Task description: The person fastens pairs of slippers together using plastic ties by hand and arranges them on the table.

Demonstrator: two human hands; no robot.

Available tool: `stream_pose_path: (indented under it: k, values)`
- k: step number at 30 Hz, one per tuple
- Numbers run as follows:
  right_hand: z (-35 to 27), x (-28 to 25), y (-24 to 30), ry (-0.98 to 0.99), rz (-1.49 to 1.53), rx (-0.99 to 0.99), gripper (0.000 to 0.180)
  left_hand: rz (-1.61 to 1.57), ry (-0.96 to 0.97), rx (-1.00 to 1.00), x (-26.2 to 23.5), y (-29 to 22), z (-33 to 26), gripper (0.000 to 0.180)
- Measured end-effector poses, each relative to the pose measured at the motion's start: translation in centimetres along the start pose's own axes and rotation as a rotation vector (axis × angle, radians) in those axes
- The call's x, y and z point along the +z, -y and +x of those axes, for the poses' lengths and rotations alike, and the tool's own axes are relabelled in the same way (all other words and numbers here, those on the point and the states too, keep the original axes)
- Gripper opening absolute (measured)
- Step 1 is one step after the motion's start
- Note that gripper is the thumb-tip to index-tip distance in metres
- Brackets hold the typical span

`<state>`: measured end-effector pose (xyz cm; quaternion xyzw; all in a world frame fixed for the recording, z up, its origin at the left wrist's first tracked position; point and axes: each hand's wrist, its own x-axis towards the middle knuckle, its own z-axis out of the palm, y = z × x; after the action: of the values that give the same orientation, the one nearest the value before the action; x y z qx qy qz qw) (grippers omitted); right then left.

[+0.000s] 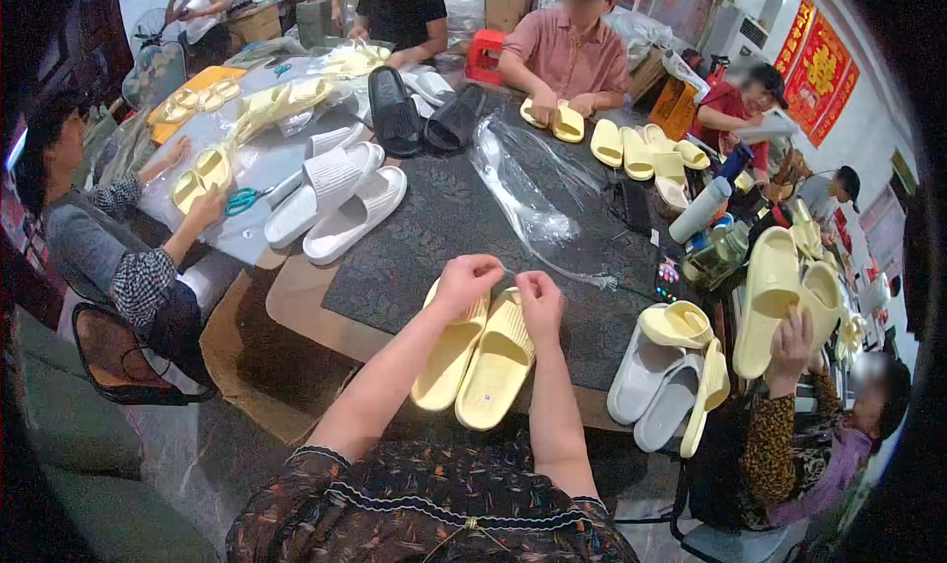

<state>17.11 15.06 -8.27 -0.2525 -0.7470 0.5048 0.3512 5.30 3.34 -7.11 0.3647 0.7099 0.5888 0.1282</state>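
A pair of pale yellow slide slippers (493, 377) lies side by side at the near edge of the dark patterned table mat (404, 227), heels toward me. Over their toe straps, my left hand (466, 285) pinches with thumb and forefinger. Close to its right, my right hand (540, 301) is also closed in a pinch. Something thin may run between the fingertips, but it is too small to make out. Both hands partly cover the straps. Beyond them lies a heap of clear plastic bags (528, 193).
White slippers (340, 193) and black slippers (395, 114) stand at the back left. Grey slippers (651, 390) with yellow ones on top are at the right. Bottles (700, 211) and a glass jar (717, 259) stand farther right. Several co-workers sit around, one holding yellow slippers (769, 297).
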Motion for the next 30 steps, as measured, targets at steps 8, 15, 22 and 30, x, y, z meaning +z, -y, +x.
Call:
stream_pose_path:
  k: [8,15,22,30]
  values:
    - [0.2,0.0,-0.5,-0.006,-0.01,0.001,0.017,0.147,-0.037,0.137,0.3,0.4,0.1,0.018]
    - [0.2,-0.1,-0.4,0.035,-0.091,-0.118,0.019,0.227,0.046,0.117,0.1,-0.4,0.0,0.019]
    - [0.3,0.0,-0.3,0.054,-0.11,-0.099,0.02,0.185,-0.031,0.155,0.2,0.1,0.1,0.017]
    - [0.2,0.0,-0.3,0.045,-0.114,-0.088,0.018,0.162,-0.025,0.168,0.4,0.7,0.1,0.016]
